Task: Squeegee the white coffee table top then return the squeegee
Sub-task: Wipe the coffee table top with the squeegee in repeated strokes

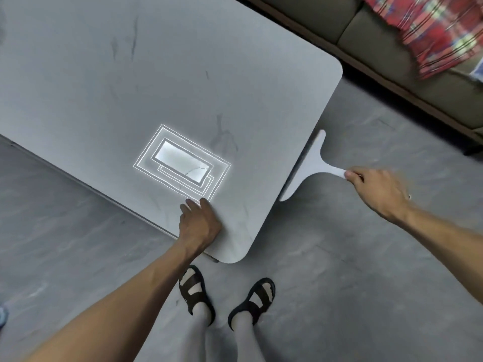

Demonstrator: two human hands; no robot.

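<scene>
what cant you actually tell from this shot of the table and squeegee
All in the head view:
- Squeegee blade edge: it sits beyond the table's right edge, partly behind the table top; no rubber strip is visible.
- Handle end: covered by the right hand.
- Table's far and left ends: cut off by the frame.
- Wetness of the top: glare from a reflected ceiling light masks it.
- Table legs: hidden under the top.
- Left hand palm: pressed flat, unseen.

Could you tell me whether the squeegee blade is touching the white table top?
Apart. The head view shows the squeegee, held by the right hand, past the table top's edge over the floor.
</scene>
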